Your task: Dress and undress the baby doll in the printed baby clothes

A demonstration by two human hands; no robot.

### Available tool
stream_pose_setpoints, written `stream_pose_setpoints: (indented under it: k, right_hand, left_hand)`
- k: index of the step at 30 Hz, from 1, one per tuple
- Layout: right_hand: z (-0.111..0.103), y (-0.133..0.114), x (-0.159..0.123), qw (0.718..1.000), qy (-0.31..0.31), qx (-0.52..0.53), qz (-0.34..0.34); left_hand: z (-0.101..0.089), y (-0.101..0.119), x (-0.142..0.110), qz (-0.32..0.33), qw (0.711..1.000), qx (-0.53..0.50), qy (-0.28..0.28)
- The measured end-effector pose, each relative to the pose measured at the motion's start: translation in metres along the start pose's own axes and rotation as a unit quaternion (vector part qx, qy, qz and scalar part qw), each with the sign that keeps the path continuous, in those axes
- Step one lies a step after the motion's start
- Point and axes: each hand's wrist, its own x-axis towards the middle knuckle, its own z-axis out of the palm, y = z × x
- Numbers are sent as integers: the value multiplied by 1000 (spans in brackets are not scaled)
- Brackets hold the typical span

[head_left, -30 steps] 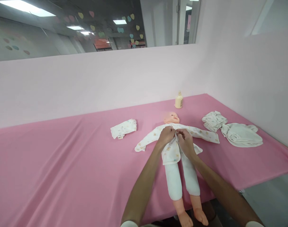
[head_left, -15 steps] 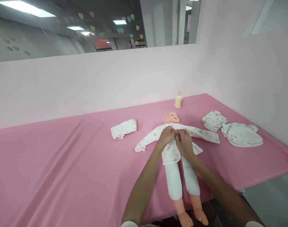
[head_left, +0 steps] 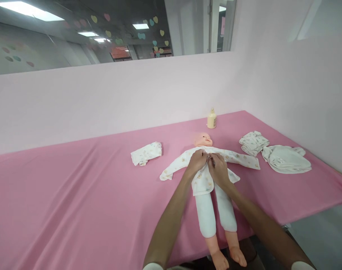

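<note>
A baby doll [head_left: 204, 139] lies on its back, its head away from me and its feet at the table's front edge. It wears a white patterned baby shirt [head_left: 203, 183] with the sleeves spread wide. At the chest, my left hand [head_left: 198, 160] pinches the front of the shirt. Close beside it, my right hand [head_left: 218, 169] is closed on the same fabric, fingertips nearly meeting the left ones. What lies between the fingertips is too small to make out. White cloth legs [head_left: 206, 215] end in bare plastic feet.
A pink cloth covers the table [head_left: 83, 202]. Left of the doll lies a folded patterned garment [head_left: 146, 153]. To the right are another folded patterned garment [head_left: 254, 143] and a plain white one [head_left: 287, 159]. A pale yellow pump bottle [head_left: 212, 119] stands near the back wall.
Both hands stay at the shirt's chest with barely any movement of the fingers. The whole view has shifted very slightly.
</note>
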Motion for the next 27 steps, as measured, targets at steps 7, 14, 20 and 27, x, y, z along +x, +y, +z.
stream_pose_setpoints:
  k: [7, 14, 20, 27]
  right_hand:
    - [-1, -1, 2, 999, -7, 40, -20]
    - [-1, -3, 1, 999, -23, 31, 31]
    - [-4, -6, 4, 996, -38, 53, 65]
    - [-3, -7, 3, 995, -23, 65, 67]
  left_hand:
    - [-10, -1, 1, -12, 996, -65, -52]
    - [-2, -7, 6, 9, 995, -97, -20]
    - [0, -7, 5, 20, 994, -103, 10]
    - [2, -11, 9, -9, 988, -154, 11]
